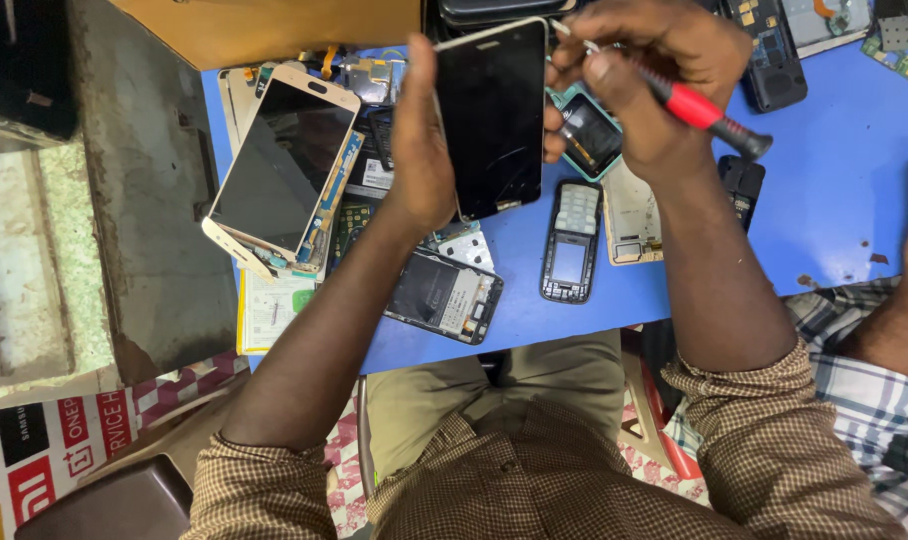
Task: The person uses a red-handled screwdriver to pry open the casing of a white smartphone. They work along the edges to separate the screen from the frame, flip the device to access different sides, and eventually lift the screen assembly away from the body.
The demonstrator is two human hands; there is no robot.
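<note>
both hands are up over the blue table (834, 190), working on one black smartphone (491, 115). left hand (421, 140) is wrapped around the phone's left edge, thumb along the side, holding it above the clutter. right hand (644, 75) is closed on one red-handled screwdriver (696, 108), metal tip touching the phone's top right corner, black cap end sticking out to the right. the phone's long axis runs almost straight away from the person, top end pointing at the far edge of the table, dark screen facing the camera.

nearest on the table there's an opened phone body (444, 296) and a small keypad phone frame (572, 240), just under the held phone. to the left, a gold phone with its screen lifting off (282, 165). further back, a circuit board (774, 45). someone else's arm in a plaid sleeve (874, 370) comes in on the right.
</note>
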